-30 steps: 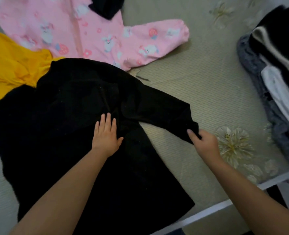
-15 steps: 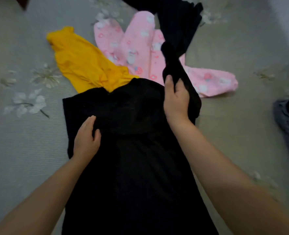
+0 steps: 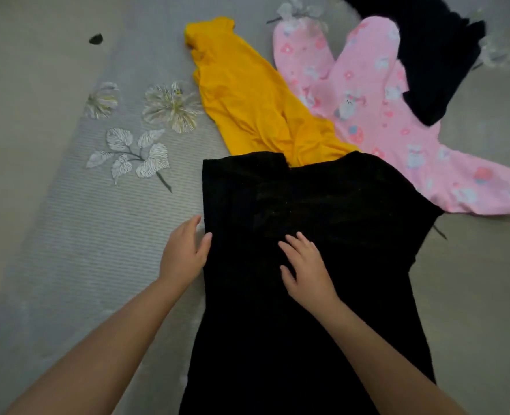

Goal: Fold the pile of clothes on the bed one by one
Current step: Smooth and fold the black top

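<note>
The sleeve has been released and laid inward, the right hand [image 3: 306, 265] now spread flat on the black garment [image 3: 322, 295], whose left edge, touched by the open left hand [image 3: 185, 253], could be bunched if smoothed carelessly.

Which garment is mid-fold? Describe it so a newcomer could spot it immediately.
Start from the grey flower-print bed cover; the black garment lies nearest the camera, running up the middle of the head view. The right hand lies flat on it, and the left hand is at its left edge. The yellow garment and pink printed garment beyond are untouched.
</note>
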Tool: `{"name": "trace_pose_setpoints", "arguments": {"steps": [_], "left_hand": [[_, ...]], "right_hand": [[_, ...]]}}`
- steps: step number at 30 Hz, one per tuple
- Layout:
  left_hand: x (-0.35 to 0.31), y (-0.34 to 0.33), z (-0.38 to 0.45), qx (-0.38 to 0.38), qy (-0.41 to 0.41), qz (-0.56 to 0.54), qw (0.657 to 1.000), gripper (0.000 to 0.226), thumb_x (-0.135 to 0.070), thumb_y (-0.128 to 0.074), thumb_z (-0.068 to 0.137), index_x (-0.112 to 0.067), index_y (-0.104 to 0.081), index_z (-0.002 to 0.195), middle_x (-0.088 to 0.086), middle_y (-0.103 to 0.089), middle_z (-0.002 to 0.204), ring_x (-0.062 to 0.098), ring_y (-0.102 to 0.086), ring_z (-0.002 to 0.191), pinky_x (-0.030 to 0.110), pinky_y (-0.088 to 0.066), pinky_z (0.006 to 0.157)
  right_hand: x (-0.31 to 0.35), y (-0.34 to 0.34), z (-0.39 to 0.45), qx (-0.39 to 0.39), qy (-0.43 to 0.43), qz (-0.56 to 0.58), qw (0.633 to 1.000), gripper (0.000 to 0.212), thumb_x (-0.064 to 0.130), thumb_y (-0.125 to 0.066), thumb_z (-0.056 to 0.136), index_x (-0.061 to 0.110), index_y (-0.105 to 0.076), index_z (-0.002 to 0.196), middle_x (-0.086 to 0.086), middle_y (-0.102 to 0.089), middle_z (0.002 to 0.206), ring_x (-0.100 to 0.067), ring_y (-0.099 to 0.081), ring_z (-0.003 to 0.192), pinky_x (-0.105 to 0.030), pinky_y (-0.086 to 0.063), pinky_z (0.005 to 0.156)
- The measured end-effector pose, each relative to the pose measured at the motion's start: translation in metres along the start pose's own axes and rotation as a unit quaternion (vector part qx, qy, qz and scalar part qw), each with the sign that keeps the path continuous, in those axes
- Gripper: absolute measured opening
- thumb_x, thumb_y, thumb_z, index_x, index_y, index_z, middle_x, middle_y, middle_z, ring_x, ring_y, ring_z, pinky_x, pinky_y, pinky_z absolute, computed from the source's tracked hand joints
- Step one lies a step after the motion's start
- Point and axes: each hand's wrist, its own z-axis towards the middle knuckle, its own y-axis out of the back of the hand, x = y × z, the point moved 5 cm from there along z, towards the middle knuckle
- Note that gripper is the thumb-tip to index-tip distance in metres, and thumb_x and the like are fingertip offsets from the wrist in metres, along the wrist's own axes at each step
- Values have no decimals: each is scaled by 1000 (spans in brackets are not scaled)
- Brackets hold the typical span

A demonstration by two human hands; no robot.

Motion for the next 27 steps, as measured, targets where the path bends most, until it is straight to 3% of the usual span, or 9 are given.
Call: {"name": "trace_pose_setpoints", "arguments": {"steps": [3, 6, 10, 13, 16, 18, 21, 23, 27], "left_hand": [[-20, -20, 30, -16, 9, -6, 1000, 50, -25, -50, 93, 1, -39, 134, 18, -50, 131, 30, -44, 122, 36, -32, 100], [-33, -35, 58, -8, 58, 41, 997, 55, -38, -45, 93, -4, -38, 135, 16, -52, 126, 31, -46, 117, 40, -37, 96], [-55, -54, 72, 44, 96, 112, 988, 55, -41, -48, 91, -2, -41, 129, 19, -53, 122, 35, -49, 112, 41, -40, 90], [-68, -60, 74, 37, 127, 22, 991, 44, -27, -47, 94, -1, -42, 129, 19, -53, 123, 34, -50, 113, 39, -40, 92], [-66, -41, 72, -59, 111, -69, 990, 39, -17, -42, 96, -1, -43, 131, 20, -51, 127, 33, -47, 117, 37, -35, 96], [-57, -24, 64, -105, 88, -54, 989, 36, -13, -42, 95, 2, -44, 128, 23, -52, 125, 36, -47, 116, 38, -35, 94], [-37, -22, 47, -82, 108, -1, 991, 35, -8, -43, 93, 5, -44, 127, 26, -52, 121, 39, -48, 113, 42, -36, 92], [-29, -33, 38, -43, 138, 22, 989, 40, -8, -45, 93, 4, -39, 130, 26, -49, 125, 38, -45, 116, 43, -35, 95], [-48, -39, 30, -57, 79, 107, 990, 56, -2, -57, 84, 9, -33, 134, 33, -41, 129, 46, -37, 121, 50, -30, 100]], "right_hand": [[-38, 30, -15, -71, -25, -97, 992, 53, -5, -80, 59, -5, -62, 110, -24, -61, 115, -44, -53, 113, -58, -40, 92], [-73, 49, -20, -98, -71, -160, 980, 63, -8, -82, 51, -10, -60, 110, -31, -57, 116, -51, -53, 109, -64, -39, 86], [-122, 55, -30, 3, -197, -225, 954, 70, 10, -55, 84, -3, -19, 142, -24, -13, 151, -37, -11, 140, -49, -14, 112], [-139, 56, -28, 12, -198, -235, 952, 66, 12, -39, 92, 3, -2, 145, -15, 3, 154, -28, 4, 143, -41, -1, 115], [-137, 63, -21, 4, -179, -241, 954, 67, 1, -45, 87, -4, -9, 143, -22, -5, 152, -35, -3, 142, -43, -4, 114], [-135, 66, -21, -20, -143, -232, 962, 73, -19, -60, 65, -16, -32, 132, -36, -30, 139, -52, -27, 129, -51, -21, 107], [-124, 56, -30, -22, -92, -235, 967, 80, -24, -73, 37, -21, -51, 113, -41, -51, 117, -56, -48, 108, -57, -35, 89], [-120, 50, -32, 2, -82, -233, 969, 79, -14, -80, 39, -19, -53, 113, -39, -52, 117, -54, -50, 108, -56, -40, 87], [-128, 61, -35, 29, -56, -155, 986, 68, 4, -67, 69, -10, -40, 130, -33, -35, 138, -51, -32, 127, -54, -19, 102]]}}
